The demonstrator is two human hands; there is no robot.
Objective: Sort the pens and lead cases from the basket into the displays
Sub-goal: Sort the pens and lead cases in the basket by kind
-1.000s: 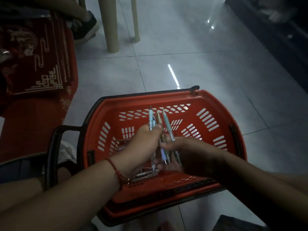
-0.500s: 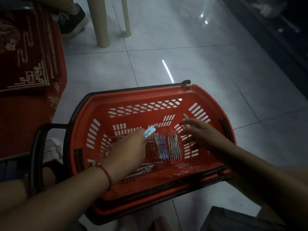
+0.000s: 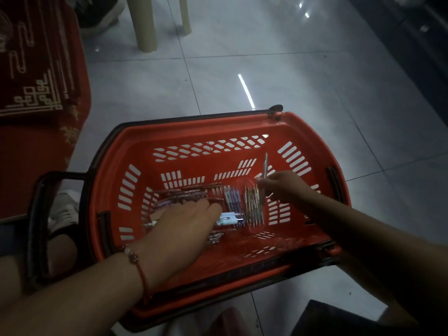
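Reaching into the red basket (image 3: 184, 132) on the tiled floor (image 3: 303, 76), the left hand (image 3: 184, 229) lies flat with straight fingers over the pens (image 3: 232, 200) on the bottom, a light blue pen (image 3: 230, 218) just beyond its fingertips. The right hand (image 3: 283, 187) pinches a slim grey pen (image 3: 265, 168) held upright above a row of thin pens (image 3: 253, 204)

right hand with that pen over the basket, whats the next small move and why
Probably lower the pen into the row of pens just below it. The right hand pinches it upright above that row on the basket floor, while the left hand lies over the light blue pen.
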